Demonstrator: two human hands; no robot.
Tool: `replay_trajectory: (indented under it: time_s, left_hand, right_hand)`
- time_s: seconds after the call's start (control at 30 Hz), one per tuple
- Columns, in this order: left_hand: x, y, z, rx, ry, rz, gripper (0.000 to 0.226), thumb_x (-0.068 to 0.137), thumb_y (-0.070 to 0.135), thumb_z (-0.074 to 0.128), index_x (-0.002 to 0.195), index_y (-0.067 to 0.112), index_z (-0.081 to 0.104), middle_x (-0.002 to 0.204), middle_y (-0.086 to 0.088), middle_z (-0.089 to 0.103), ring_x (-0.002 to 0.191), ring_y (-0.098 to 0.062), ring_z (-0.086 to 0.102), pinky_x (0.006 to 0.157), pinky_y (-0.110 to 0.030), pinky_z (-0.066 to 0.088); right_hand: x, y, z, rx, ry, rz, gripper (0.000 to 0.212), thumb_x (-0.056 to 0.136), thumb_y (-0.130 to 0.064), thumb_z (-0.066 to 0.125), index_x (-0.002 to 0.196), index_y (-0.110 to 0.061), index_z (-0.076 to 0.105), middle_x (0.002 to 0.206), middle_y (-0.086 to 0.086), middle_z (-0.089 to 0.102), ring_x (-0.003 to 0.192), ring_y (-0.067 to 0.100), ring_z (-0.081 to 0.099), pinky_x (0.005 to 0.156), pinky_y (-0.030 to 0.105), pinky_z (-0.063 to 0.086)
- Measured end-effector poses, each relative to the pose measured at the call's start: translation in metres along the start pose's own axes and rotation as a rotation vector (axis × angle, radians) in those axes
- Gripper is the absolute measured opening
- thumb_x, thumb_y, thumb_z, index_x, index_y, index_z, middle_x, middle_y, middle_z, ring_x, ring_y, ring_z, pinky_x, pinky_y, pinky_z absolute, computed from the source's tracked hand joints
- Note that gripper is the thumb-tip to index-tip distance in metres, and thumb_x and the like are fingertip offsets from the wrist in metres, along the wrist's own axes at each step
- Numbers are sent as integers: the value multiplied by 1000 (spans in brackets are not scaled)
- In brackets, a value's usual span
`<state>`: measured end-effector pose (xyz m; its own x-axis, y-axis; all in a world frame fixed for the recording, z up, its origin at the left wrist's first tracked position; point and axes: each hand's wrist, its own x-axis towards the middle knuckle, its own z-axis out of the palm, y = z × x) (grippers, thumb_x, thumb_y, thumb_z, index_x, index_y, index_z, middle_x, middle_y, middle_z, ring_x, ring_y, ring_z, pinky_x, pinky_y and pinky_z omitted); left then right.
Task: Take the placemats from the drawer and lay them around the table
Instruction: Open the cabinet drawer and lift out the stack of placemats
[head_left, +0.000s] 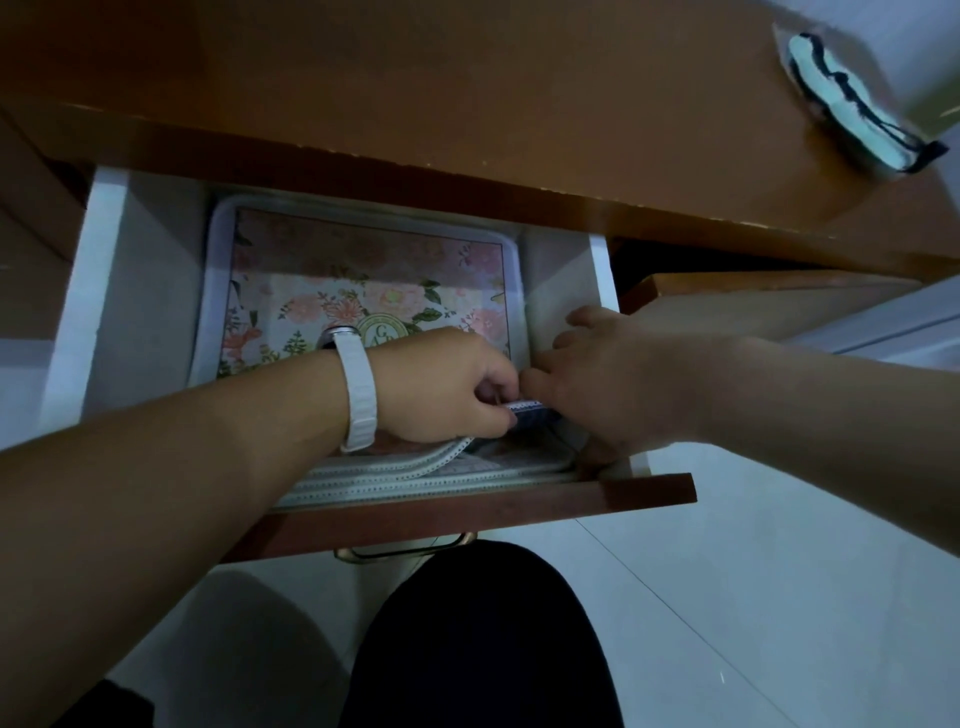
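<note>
Item: stack of placemats (415, 480), floral print with pale stitched borders, lying flat in the open drawer (104, 291) beneath the brown table (467, 104). None is lying on the tabletop yet; by judgement the task is at its first step, taking hold.

Grip: the left hand (447, 387), wearing a white watch strap (358, 395), is curling closed and pinching a lifted border of the upper mats. The right hand (613, 374) is pressing in just beside that pinch with fingers (582, 317) spread; whether it is clasping anything cannot be told, as its fingertips are hidden.

Position: the pinch is sitting at the mats' near right corner. Away from it, toward the drawer's back, the top mat is lying flat and uncovered. Below it, against the drawer front (467, 499), several border layers are showing stacked.

Orientation: the stack's long axis appears to be running front to back, short edge facing the person; the back end is shaded by the tabletop.

Handling advice: the person is best served gathering all layers together, supporting from beneath with the right hand, then lifting clear of the drawer front, keeping the mats level so none slides off.
</note>
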<state>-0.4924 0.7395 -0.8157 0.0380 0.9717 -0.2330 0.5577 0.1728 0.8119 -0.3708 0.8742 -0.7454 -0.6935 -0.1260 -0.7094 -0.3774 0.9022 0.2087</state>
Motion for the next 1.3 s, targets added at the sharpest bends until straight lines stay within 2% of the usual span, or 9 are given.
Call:
replay_trajectory:
  time_s: [0.2,0.33,0.47,0.73,0.83,0.93,1.07,1.2,1.3]
  left_hand:
    - [1,2,5,103,-104,-7,28,81,53,69,95,29,70,88,15,66,77,-1,61,71,-25,50]
    - [1,6,6,174,-178,-17,43,74,64,68,100,31,68,92,16,64,79,-2,58,69,-23,48]
    - [2,8,7,230,-179,0,42,75,66,65,99,32,65,96,13,62,82,-9,59,72,-29,51]
    - [7,17,12,435,-134,6,39,77,62,62,102,32,65,89,9,64,77,-15,59,62,-26,47]
    - [8,15,14,413,-142,4,36,76,58,62,99,30,68,84,8,67,72,-15,61,62,-28,51]
    - [9,11,12,301,-167,-13,33,77,54,65,96,28,70,82,8,68,73,-14,62,64,-27,51]
    - [9,3,10,245,-217,-36,36,79,55,64,101,27,71,91,7,68,81,-15,63,74,-31,53]
    - [6,-3,10,188,-253,-43,54,67,77,57,96,34,72,90,12,69,81,-10,63,78,-35,53]
    - [6,-1,10,199,-258,-50,57,67,77,59,99,31,71,92,11,69,82,-11,63,79,-35,53]
  right_hand:
    - [-1,-1,6,67,81,-51,55,73,-58,62,114,-23,52,95,0,63,86,24,62,92,44,42]
    - [1,-3,8,52,79,-42,53,71,-59,63,109,-23,52,93,-1,64,87,23,62,88,41,40]
    - [2,-2,7,48,75,-38,51,73,-61,60,107,-25,51,92,-3,65,86,22,62,86,40,40]
    - [6,-2,7,54,32,-15,35,77,-61,56,92,-29,52,86,-6,60,86,19,58,84,38,35]
    - [10,1,3,59,-51,-36,36,80,-67,54,80,-33,42,84,-8,59,88,17,57,84,38,32]
    - [12,2,-1,57,-80,-44,45,80,-72,51,69,-32,33,70,-11,51,77,16,54,82,37,34]
    - [17,-7,2,18,-17,-31,40,81,-67,48,86,-28,55,65,-9,51,67,16,51,85,38,38]
    - [20,-12,3,41,18,-32,34,82,-64,49,85,-31,47,59,-9,38,64,17,48,87,38,40]
    - [18,-13,4,25,30,1,41,81,-67,48,90,-28,58,61,-9,42,64,17,47,86,37,40]
